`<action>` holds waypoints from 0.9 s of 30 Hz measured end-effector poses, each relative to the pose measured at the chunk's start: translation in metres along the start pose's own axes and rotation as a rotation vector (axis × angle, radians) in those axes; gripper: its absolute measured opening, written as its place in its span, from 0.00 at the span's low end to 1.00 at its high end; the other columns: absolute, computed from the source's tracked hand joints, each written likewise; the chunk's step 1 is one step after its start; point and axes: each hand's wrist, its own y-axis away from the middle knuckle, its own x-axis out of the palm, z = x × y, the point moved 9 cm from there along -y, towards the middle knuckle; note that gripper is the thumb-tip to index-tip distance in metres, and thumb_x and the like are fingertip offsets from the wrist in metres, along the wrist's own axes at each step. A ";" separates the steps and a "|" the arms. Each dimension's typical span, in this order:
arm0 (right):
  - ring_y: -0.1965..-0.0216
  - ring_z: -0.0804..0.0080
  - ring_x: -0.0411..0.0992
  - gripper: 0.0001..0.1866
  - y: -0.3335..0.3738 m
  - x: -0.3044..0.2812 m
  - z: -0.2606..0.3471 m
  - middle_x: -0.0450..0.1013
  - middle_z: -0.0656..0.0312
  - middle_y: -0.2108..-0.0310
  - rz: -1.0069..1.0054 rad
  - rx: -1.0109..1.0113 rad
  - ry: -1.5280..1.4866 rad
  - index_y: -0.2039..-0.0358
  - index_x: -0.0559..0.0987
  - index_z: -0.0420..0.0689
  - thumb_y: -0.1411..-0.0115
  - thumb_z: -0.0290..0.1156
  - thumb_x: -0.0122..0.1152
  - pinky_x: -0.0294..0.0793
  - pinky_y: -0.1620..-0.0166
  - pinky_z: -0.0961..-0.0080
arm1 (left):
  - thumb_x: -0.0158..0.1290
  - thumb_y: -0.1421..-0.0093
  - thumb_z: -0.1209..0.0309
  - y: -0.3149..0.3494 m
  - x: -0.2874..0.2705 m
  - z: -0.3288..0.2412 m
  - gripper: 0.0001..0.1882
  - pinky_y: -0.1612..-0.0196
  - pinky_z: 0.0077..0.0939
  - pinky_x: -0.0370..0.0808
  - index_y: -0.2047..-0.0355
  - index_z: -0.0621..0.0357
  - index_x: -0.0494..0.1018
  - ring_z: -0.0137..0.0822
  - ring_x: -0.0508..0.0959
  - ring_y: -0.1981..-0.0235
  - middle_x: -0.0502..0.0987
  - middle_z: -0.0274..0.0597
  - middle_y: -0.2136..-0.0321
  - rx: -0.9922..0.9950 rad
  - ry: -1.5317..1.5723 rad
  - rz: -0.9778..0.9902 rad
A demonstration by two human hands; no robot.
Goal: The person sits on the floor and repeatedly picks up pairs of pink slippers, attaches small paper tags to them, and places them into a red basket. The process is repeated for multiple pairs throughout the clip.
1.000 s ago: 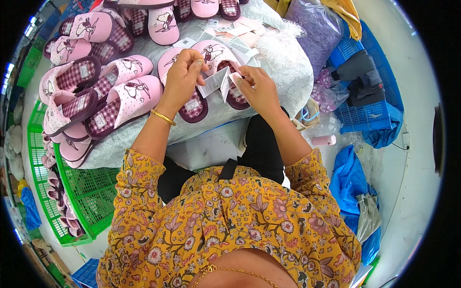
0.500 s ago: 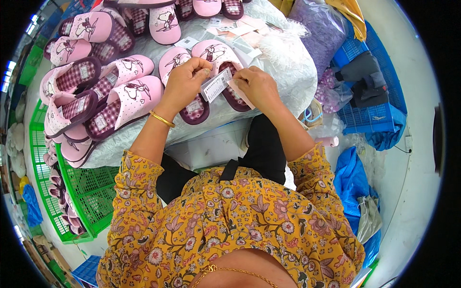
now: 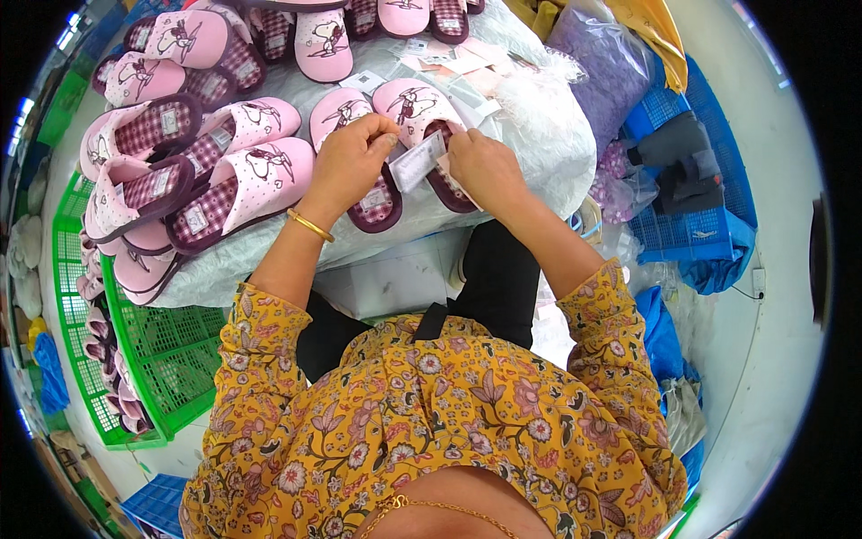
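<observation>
On covered surface (image 3: pixel 543 157), in frame's upper centre, handling tag (image 3: pixel 417 163) above slippers (image 3: pixel 415 103). Pinching pale card (image 3: pixel 459 185) by right hand (image 3: pixel 489 171); in narrow fingers (image 3: pixel 381 144) of left hand (image 3: pixel 346 162), cannot tell. Probably needing steadiness next.

A smooth white wall (image 3: pixel 783 207) curves down the right side, carrying a small white outlet (image 3: pixel 759 284) with a thin black cord and, farther out, a dark upright panel (image 3: pixel 819 262). The floor (image 3: pixel 186 444) is pale. A worktable (image 3: pixel 557 166) stands under crinkled whitish sheeting — and bluish-white light patches (image 3: pixel 68 38) glare along the left rim.
</observation>
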 end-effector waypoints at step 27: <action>0.71 0.61 0.76 0.15 0.009 -0.044 0.018 0.77 0.61 0.71 -0.337 -0.141 -0.564 0.66 0.75 0.43 0.51 0.28 0.72 0.77 0.66 0.69 | 0.55 0.42 0.77 -0.009 0.028 -0.021 0.07 0.62 0.20 0.73 0.63 0.62 0.78 0.24 0.75 0.68 0.78 0.34 0.69 0.094 0.276 0.215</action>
